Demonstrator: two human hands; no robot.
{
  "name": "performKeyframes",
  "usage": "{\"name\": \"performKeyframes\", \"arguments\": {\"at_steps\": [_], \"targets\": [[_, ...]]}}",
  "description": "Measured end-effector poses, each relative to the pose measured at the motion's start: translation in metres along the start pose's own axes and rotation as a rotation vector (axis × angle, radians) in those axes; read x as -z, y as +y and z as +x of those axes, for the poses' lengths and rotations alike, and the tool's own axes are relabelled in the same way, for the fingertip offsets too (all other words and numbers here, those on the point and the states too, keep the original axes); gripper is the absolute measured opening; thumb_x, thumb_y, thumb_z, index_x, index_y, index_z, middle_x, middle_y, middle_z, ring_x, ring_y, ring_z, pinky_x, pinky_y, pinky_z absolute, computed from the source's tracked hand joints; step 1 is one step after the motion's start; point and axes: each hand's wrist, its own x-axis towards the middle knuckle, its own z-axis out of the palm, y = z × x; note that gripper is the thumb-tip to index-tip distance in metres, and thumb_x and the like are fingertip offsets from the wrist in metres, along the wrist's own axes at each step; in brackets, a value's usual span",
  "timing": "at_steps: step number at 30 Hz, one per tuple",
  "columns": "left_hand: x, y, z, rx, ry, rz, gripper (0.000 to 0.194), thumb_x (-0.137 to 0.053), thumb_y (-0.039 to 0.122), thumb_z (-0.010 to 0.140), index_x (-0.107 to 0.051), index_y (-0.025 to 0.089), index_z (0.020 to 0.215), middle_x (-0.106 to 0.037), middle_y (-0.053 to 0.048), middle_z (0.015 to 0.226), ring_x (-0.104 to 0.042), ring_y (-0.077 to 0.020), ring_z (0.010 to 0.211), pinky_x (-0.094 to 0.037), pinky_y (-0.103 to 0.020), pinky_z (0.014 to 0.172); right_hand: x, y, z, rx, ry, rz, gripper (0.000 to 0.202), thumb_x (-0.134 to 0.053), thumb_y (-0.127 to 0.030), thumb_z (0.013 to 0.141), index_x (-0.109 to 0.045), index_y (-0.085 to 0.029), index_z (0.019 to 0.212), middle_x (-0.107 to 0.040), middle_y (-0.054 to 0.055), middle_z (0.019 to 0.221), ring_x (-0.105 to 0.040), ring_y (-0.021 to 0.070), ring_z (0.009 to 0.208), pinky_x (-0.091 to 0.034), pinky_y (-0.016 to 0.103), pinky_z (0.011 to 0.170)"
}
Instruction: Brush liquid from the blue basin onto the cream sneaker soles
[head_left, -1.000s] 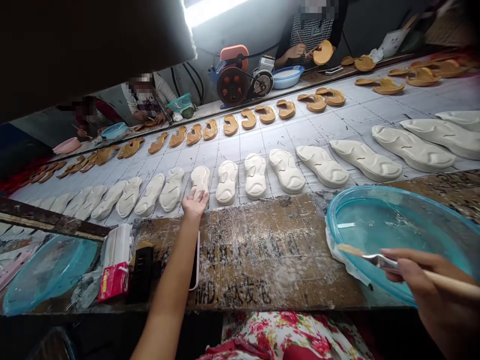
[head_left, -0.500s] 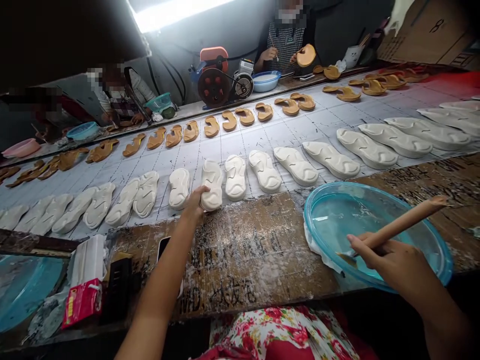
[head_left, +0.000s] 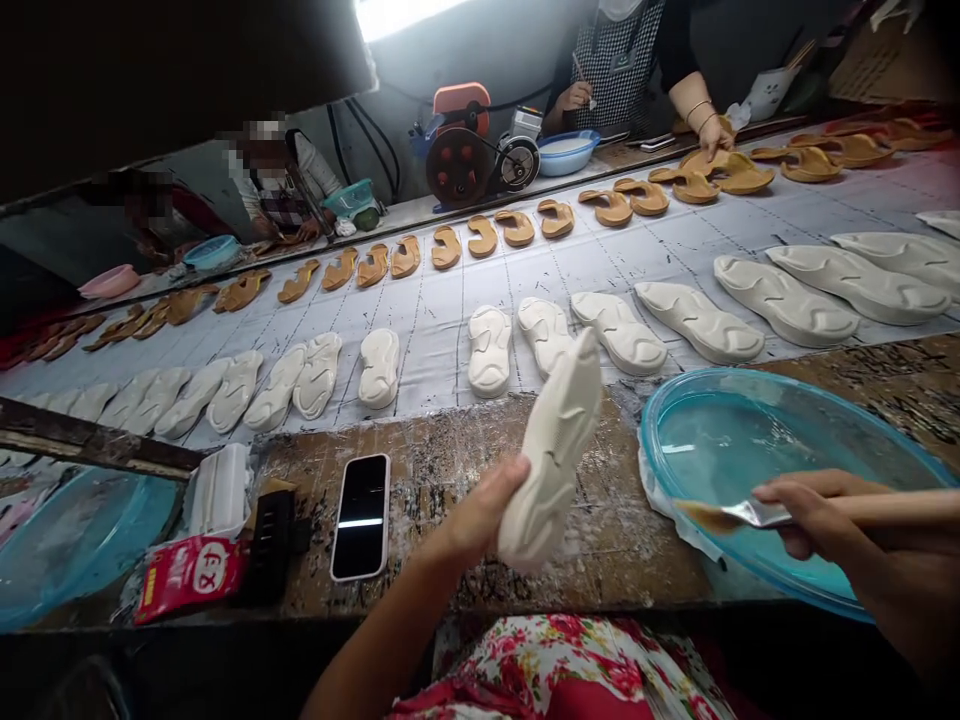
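My left hand [head_left: 480, 515] grips a white shoe sole [head_left: 556, 450] by its edge and holds it tilted above the wooden bench, its moulded face towards me. In my right hand [head_left: 832, 530] is a paintbrush [head_left: 765, 512] with a wooden handle, metal ferrule and tan bristles. The bristles hover over the near left rim of a clear blue basin [head_left: 651, 440] that contains liquid. Beyond the bench edge, a row of similar white soles [head_left: 489, 350] lies on the white belt [head_left: 435, 310], with a gap in the row left of centre.
A phone [head_left: 361, 518] lies on the bench, near a red packet [head_left: 187, 578] and a second blue basin [head_left: 97, 540]. Brown sole pieces [head_left: 446, 247] line the belt's far side. Across it, a co-worker's hand [head_left: 716, 137] touches a brown piece beside a motor machine [head_left: 457, 165].
My left hand has lifted one sole off the belt and brought it towards me. My right hand has swung the brush to near level, out over the basin's rim. The co-worker's piece has come down to the belt.
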Motion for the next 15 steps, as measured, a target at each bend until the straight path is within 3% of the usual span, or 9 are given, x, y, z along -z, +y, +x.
{"name": "performKeyframes", "arguments": {"at_steps": [3, 7, 11, 15], "targets": [[-0.011, 0.012, -0.017, -0.036, -0.051, 0.201, 0.044, -0.049, 0.053, 0.08, -0.065, 0.015, 0.096, -0.063, -0.006, 0.085, -0.052, -0.0157, 0.076, -0.038, -0.024, 0.07, -0.008, -0.021, 0.007, 0.256, 0.04, 0.163, 0.015, -0.059, -0.028, 0.076, -0.068, -0.024, 0.087, -0.066, 0.002, 0.071, -0.063, 0.0158, 0.056, -0.052, 0.025, 0.048], [-0.025, 0.03, -0.035, -0.032, -0.107, 0.373, 0.039, -0.043, 0.045, 0.085, -0.063, 0.016, 0.102, -0.061, -0.005, 0.091, -0.05, -0.0174, 0.082, -0.036, -0.025, 0.075, -0.011, -0.037, 0.026, 0.651, 0.104, 0.278, 0.038, -0.055, -0.014, 0.074, -0.063, -0.026, 0.11, -0.064, 0.004, 0.081, -0.06, 0.0175, 0.071, -0.049, 0.034, 0.061], [-0.034, 0.035, -0.044, -0.025, -0.143, 0.447, 0.04, -0.038, 0.046, 0.086, -0.062, 0.017, 0.1, -0.058, -0.003, 0.086, -0.047, -0.0159, 0.075, -0.034, -0.024, 0.071, 0.0, -0.04, 0.035, 0.724, 0.07, 0.151, 0.043, -0.055, -0.014, 0.075, -0.059, -0.026, 0.116, -0.063, 0.004, 0.085, -0.059, 0.0193, 0.078, -0.047, 0.036, 0.065], [-0.041, 0.037, -0.047, -0.081, -0.034, 0.618, 0.037, -0.04, 0.046, 0.086, -0.063, 0.018, 0.085, -0.056, -0.003, 0.088, -0.046, -0.0187, 0.085, -0.031, -0.025, 0.078, 0.011, -0.047, 0.031, 0.774, -0.13, 0.052, 0.054, -0.054, -0.013, 0.075, -0.049, -0.025, 0.127, -0.061, 0.004, 0.084, -0.056, 0.0178, 0.08, -0.048, 0.032, 0.066]]}}
